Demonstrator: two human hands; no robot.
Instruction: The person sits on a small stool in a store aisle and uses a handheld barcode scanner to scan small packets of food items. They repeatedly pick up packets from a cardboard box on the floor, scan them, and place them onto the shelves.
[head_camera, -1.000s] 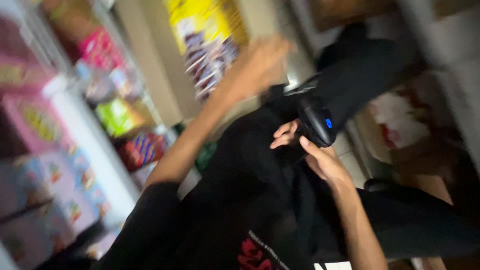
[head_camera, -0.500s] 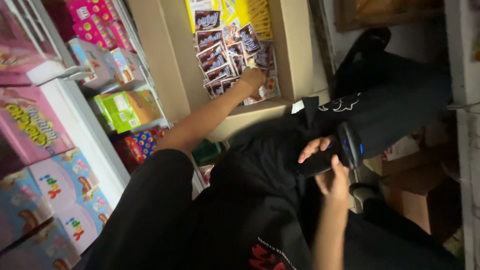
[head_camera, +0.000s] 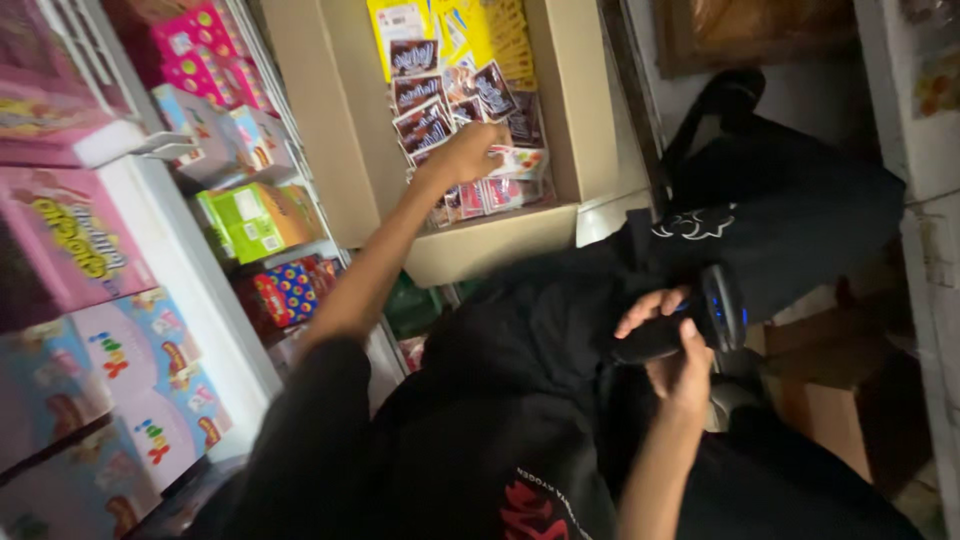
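Note:
My left hand (head_camera: 468, 152) reaches forward into an open cardboard box (head_camera: 560, 110) and rests on the dark candy packets (head_camera: 425, 105) inside; its fingers curl over them and whether it grips one I cannot tell. Yellow packets (head_camera: 470, 25) fill the far end of the box and pink-and-white packets (head_camera: 500, 190) the near end. My right hand (head_camera: 675, 345) is held close over my black clothing and is closed around a black handheld scanner (head_camera: 715, 310) with a small blue light.
A white shelf rack (head_camera: 175, 270) on the left holds pink, green and multicoloured boxes. A black bag (head_camera: 790, 210) lies right of the cardboard box. Brown cartons (head_camera: 850, 420) sit lower right, beside a white shelf edge (head_camera: 930, 260).
The view has steadied and tilted down. My left hand has gone from the air down onto the packets in the box. The scanner has stayed in my right hand.

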